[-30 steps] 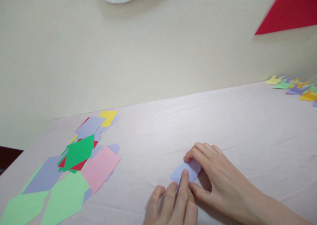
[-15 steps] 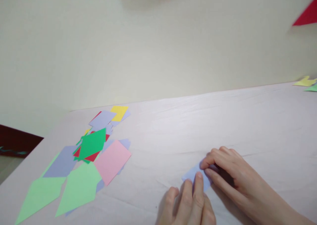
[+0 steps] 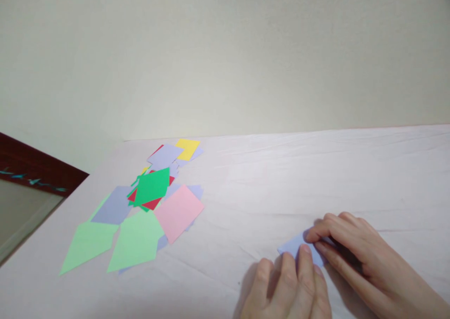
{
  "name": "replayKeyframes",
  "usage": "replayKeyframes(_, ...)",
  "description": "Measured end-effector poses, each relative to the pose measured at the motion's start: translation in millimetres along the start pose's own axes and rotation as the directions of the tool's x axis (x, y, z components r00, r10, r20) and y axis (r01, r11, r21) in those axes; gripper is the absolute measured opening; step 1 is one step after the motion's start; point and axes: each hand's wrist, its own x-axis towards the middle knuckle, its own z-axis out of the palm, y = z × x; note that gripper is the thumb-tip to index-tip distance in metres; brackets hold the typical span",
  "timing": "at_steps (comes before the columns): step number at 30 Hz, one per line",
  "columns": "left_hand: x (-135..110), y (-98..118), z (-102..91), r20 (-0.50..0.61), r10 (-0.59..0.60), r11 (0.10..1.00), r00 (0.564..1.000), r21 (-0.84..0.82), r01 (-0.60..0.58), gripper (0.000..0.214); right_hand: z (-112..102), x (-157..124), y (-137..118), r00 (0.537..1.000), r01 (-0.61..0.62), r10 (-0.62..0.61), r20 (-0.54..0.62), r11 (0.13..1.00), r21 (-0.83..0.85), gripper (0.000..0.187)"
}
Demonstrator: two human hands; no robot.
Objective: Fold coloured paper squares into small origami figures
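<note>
A small lavender paper (image 3: 294,245) lies on the pale cloth-covered table (image 3: 267,178) near the front edge. My left hand (image 3: 288,288) comes in from below, its fingers held together, and one fingertip presses the paper's near edge. My right hand (image 3: 355,253) reaches in from the right with curled fingers, their tips pinching the paper's right part. Most of the paper is hidden under both hands.
A loose heap of coloured paper pieces lies at the left: light green shapes (image 3: 135,239), a pink sheet (image 3: 179,212), a dark green square (image 3: 152,186), lavender and yellow squares (image 3: 187,148). A cream wall (image 3: 225,61) rises behind. A dark red frame (image 3: 31,169) shows at far left.
The view has swung left and down: the red shape and the paper pieces at the right have left the frame. Both hands stay on the lavender paper, the right fingers sliding along it.
</note>
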Motion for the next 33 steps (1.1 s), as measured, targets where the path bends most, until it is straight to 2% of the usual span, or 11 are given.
replayKeyframes(5,-7.4,4.4,3.2,0.034,0.009,1.000,0.999,-0.009,-0.009,0.029,0.5,-0.3,1.3,1.000,0.021,-0.021,-0.002,1.000,-0.001,0.019)
replayKeyframes(12,18.9,-9.6,-12.1,-0.059,0.032,0.999,0.998,0.032,-0.031,0.017,2.3,-1.2,6.5,0.998,0.057,-0.057,-0.022,0.998,-0.014,0.017)
replayKeyframes(15,26.4,-15.1,-17.9,-0.056,0.054,0.999,0.997,0.012,-0.053,0.013,2.4,-0.6,6.6,0.998,0.061,-0.061,-0.020,0.998,-0.023,0.017)
replayKeyframes(22,20.2,-13.9,-15.8,0.007,0.030,0.998,1.000,-0.056,-0.029,0.013,-2.5,1.9,-8.3,1.000,-0.021,0.022,0.011,0.997,-0.076,0.007)
replayKeyframes(25,19.4,-17.6,-17.4,0.010,0.041,0.996,0.999,-0.084,-0.040,0.014,-3.9,0.6,-14.1,0.997,-0.066,0.069,0.034,0.994,-0.085,0.015)
replayKeyframes(28,20.5,-23.6,-23.4,0.103,0.109,0.990,0.989,-0.105,-0.098,0.014,-5.4,0.4,-18.1,0.992,-0.109,0.112,0.062,0.993,-0.051,0.021)
replayKeyframes(33,18.4,-28.2,-30.1,0.200,0.113,0.989,0.973,-0.114,-0.091,0.017,-11.5,4.1,-21.8,0.985,-0.162,0.157,0.077,0.985,0.054,0.031)
